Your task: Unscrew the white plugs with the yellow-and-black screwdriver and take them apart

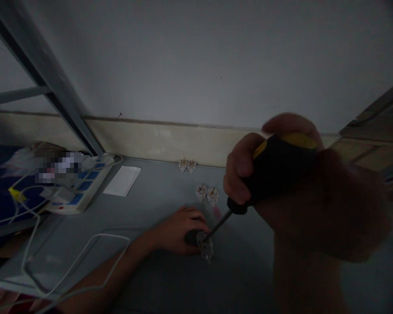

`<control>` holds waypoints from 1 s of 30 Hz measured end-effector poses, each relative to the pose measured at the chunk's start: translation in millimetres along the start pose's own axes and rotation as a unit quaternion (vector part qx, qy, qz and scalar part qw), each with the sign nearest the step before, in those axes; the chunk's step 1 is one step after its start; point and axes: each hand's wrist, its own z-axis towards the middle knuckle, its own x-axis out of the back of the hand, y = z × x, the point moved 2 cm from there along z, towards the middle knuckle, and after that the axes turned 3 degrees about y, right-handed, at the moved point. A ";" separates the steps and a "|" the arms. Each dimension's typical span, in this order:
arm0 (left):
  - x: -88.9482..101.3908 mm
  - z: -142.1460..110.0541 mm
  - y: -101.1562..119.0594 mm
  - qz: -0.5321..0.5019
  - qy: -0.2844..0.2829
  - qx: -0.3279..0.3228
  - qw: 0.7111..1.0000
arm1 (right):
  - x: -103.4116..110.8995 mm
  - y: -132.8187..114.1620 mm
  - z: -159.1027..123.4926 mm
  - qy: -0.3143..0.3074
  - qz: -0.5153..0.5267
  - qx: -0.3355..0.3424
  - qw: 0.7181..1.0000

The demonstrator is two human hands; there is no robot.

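My right hand (301, 192), large and close to the camera, is wrapped round the black and yellow handle of a screwdriver (222, 223). The metal shaft slants down to the left, its tip at a plug (205, 248) with a clear plastic face and a dark body; whether the tip sits in a screw is too dim to tell. Resting on the grey tabletop, my left hand (183, 231) grips that plug by its dark end, fingers curled round it. Just beyond lie two clear plug parts (207, 194) with brass-coloured pieces inside. Another similar pair (187, 165) is near the wall.
A white power strip (75, 200) with blue sockets stands on the left of the grey table (144, 213). A white paper (122, 181) lies beside it. A white cable (91, 237) loops over my left forearm. The wall (196, 65) bounds the table's back.
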 end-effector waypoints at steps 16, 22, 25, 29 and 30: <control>1.3 -0.9 2.1 -0.010 0.000 0.007 1.000 | 13.8 -3.0 -2.5 -0.005 -0.026 0.042 0.999; 1.9 -0.7 1.6 -0.014 0.010 0.008 1.000 | 16.5 -9.6 -8.4 0.017 -0.101 0.103 0.989; 1.5 -1.0 1.0 -0.016 0.010 0.004 1.000 | 9.2 -7.7 -10.1 0.058 -0.042 0.072 0.995; 1.4 -0.8 1.1 -0.011 0.003 0.002 1.000 | 7.1 -7.6 -8.9 0.112 -0.054 0.069 0.990; 1.4 -0.7 1.2 -0.010 0.001 0.003 1.000 | 8.6 -8.5 -8.4 0.111 -0.072 0.065 0.989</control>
